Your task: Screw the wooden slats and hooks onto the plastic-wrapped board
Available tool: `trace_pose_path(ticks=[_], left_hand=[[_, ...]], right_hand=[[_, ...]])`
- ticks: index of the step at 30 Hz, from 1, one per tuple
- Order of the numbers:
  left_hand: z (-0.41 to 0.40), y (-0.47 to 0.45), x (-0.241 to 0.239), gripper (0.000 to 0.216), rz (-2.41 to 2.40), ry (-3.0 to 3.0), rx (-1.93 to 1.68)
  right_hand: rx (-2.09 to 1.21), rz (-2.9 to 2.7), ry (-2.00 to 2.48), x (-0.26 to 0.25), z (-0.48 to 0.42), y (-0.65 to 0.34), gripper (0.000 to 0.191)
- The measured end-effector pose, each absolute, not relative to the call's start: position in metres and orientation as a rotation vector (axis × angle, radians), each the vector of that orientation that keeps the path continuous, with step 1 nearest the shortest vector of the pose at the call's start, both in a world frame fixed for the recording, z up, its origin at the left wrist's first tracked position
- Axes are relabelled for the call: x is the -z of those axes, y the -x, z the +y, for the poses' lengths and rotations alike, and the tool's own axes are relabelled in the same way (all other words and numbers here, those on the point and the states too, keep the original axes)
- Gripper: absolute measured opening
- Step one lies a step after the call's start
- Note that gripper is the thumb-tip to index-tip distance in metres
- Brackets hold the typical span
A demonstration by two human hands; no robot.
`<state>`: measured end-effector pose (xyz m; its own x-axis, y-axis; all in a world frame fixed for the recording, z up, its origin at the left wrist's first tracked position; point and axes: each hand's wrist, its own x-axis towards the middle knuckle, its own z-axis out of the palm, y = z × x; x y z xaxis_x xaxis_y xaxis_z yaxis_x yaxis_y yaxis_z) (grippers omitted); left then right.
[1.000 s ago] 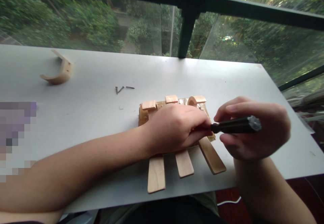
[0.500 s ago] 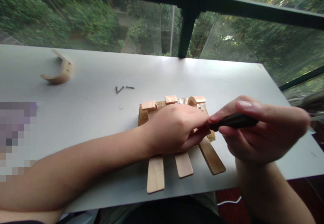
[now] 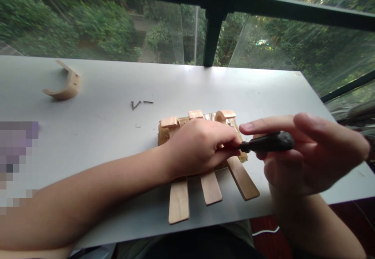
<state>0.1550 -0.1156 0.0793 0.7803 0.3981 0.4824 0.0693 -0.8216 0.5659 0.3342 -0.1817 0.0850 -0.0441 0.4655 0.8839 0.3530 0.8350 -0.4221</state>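
Observation:
A black-handled screwdriver (image 3: pixel 271 142) points leftward, its whole handle in sight. My left hand (image 3: pixel 202 145) pinches around its shaft end; the tip, and any screw there, is hidden by the fingers. Around the handle, my right hand (image 3: pixel 310 149) has loosened, with the index finger stretched out and the thumb lifted; some fingers pass beneath or behind the handle. Under my left hand lies a taped, yellowish-brown block (image 3: pixel 164 134). Curved wooden pieces with flat ends, a left one (image 3: pixel 179 202), a middle one (image 3: pixel 211 188) and a right one (image 3: pixel 243 179), lie across it.
Three loose screws (image 3: pixel 136 105) lie on the white table (image 3: pixel 102 134) beyond the block. Another curved wooden piece (image 3: pixel 72 85) with holes sits at the far left. A blurred purple patch (image 3: pixel 17 138) shows at the left edge. A dark-framed window (image 3: pixel 212 36) borders the table's back.
My right hand's fingers have opened from the screwdriver handle, and the hand has shifted slightly right. My left hand keeps its pinch. The whole view has drifted slightly.

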Motion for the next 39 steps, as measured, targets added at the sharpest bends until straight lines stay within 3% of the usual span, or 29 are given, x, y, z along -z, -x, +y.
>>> trace_pose_path(ticks=[7, 21, 31, 34, 39], left_hand=[[-0.112, -0.155, -0.079, 0.007, 0.303, -2.425, -0.787], [-0.111, -0.155, -0.083, 0.023, 0.256, -2.356, -0.703], [-0.111, -0.155, -0.080, 0.024, 0.222, -2.427, -0.679], [-0.111, -0.156, -0.079, 0.020, 0.225, -2.485, -0.688], [-0.113, -0.157, -0.079, 0.013, 0.318, -2.524, -0.687]], right_hand=[[-0.337, -1.642, 0.644, -0.081, -0.181, -0.331, 0.044], [0.042, -1.682, 0.739, -0.087, -0.178, -0.341, 0.051], [-0.048, -1.800, 0.726, -0.098, -0.181, -0.334, 0.053], [-0.108, -1.717, 0.635, -0.091, -0.181, -0.332, 0.046], [-0.280, -1.660, 0.716, -0.076, -0.186, -0.332, 0.051]])
